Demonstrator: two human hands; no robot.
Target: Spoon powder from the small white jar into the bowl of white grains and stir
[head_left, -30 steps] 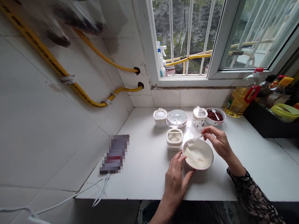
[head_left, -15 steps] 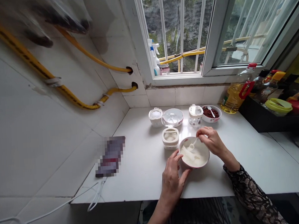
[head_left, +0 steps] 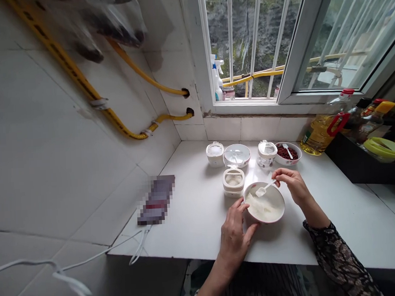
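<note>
A white bowl (head_left: 283, 210) of white powder (head_left: 266, 209) stands on the counter in front of me. My left hand (head_left: 234, 234) grips its left side, with the thumb at the near edge and the fingers along the rim. Between the thumb and fingertips of my right hand (head_left: 294, 188) is a small white spoon (head_left: 266, 188), its scoop held over the powder near the far rim. Just left and behind the bowl sits a square cream-coloured jar (head_left: 234, 191) with its lid up and pale contents inside.
Along the back are a second jar (head_left: 215, 158) with white contents, a bowl (head_left: 237, 162) holding something clear, a clear-sided jar (head_left: 267, 160) and a bowl of dark red beans (head_left: 289, 153) with a spoon. An oil bottle (head_left: 319, 133) and a black condiment box (head_left: 345, 160) stand right. A cable (head_left: 138, 252) lies left.
The spoon has come up out of the powder and its scoop now shows above the surface. My left hand keeps its grip on the bowl. The whole view has shifted slightly.
</note>
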